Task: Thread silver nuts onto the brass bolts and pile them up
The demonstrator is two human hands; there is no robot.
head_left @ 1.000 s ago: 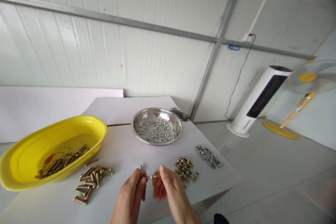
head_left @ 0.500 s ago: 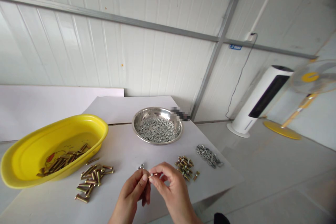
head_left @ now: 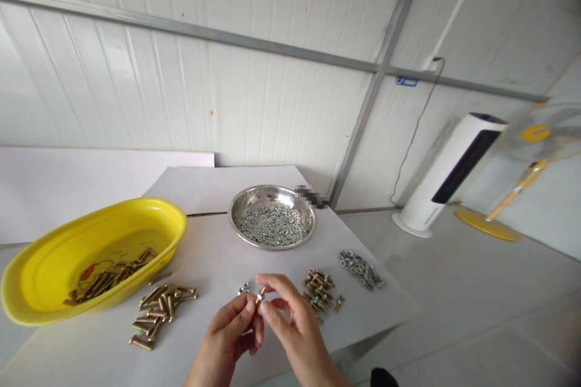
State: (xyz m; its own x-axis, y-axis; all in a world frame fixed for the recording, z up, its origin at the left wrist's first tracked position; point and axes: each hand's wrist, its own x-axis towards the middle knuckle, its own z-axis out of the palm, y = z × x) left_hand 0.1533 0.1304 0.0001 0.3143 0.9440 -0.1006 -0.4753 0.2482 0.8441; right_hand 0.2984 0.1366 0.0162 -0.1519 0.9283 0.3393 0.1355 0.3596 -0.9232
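My left hand [head_left: 230, 323] pinches a brass-coloured bolt [head_left: 263, 290] between thumb and forefinger, its shank tilted up to the right. A silvery nut [head_left: 260, 297] sits around the shank. At the nut is the thumb of my right hand [head_left: 290, 317], its forefinger curved above the bolt's end. Just behind the hands lie a few loose nuts [head_left: 245, 288]. To the right is a pile of bolts with nuts on them [head_left: 319, 289]. Bare bolts [head_left: 158, 308] lie heaped on the left.
A yellow tub [head_left: 170, 217] with more bolts stands left on the white table [head_left: 211, 260]. Behind is a steel bowl [head_left: 233, 217] of small nuts. Washers [head_left: 361, 269] lie near the right edge. A white tower unit [head_left: 436, 193] and a fan [head_left: 517, 187] stand on the floor.
The bolt has swung from nearly level to pointing upward. My right forefinger has lifted from its pinch, leaving the nut in plain sight.
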